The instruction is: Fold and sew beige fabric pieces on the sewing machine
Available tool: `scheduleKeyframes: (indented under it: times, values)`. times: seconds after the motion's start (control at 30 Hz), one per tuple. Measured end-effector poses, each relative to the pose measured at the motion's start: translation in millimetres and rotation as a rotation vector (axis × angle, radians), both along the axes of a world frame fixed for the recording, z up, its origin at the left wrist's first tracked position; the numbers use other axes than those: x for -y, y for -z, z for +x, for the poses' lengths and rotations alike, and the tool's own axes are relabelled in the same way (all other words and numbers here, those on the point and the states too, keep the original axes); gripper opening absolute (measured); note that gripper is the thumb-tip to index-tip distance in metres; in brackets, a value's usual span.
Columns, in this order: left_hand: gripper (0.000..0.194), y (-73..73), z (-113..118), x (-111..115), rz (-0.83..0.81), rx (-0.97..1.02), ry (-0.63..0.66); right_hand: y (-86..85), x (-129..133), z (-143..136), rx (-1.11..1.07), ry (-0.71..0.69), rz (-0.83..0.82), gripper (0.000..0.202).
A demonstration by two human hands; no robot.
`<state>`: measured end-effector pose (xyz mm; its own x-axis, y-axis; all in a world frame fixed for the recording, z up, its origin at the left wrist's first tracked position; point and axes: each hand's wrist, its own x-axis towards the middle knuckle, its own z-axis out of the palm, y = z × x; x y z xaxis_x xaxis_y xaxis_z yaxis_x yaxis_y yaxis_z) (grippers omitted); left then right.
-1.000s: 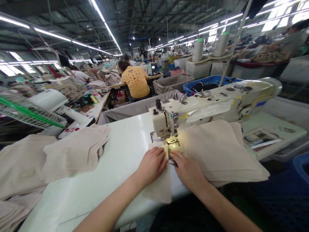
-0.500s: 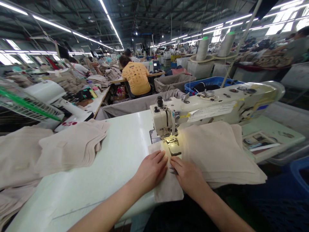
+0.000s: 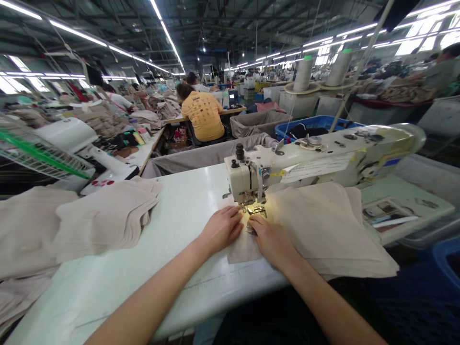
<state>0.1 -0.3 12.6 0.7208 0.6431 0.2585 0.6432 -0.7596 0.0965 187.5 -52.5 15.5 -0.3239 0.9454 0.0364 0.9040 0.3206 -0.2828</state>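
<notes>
Head view shows the small beige cloth piece flat on the worktop, its far end running in by the presser area of the sewing machine, with your left hand laid palm-down on it, fingers side by side. Your right hand has its fingertips bunched at the cloth's right side over a small metal piece, though you cannot tell here what they pinch. Judge the cloth light, limp and unbreakable, likely to pucker if dragged, so hold it with flat fingertips along both sides.
</notes>
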Motion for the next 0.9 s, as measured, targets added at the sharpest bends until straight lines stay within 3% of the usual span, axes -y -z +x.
scheduleKeyframes:
  times: [0.23,0.37,0.63,0.9]
  values:
    - [0.025,10.1,4,27,0.041,0.014,-0.073,8.6,42,2,0.033,0.115,0.023,0.014]
    - [0.027,13.2,7,52,0.017,-0.004,-0.056,22.0,61,6,0.016,0.083,0.067,0.022]
    - [0.031,16.3,5,60,0.035,0.048,-0.030,37.8,65,11,-0.058,0.041,0.182,0.027]
    - [0.033,15.3,5,59,0.046,0.023,-0.034,32.9,63,9,-0.075,0.061,0.083,0.031]
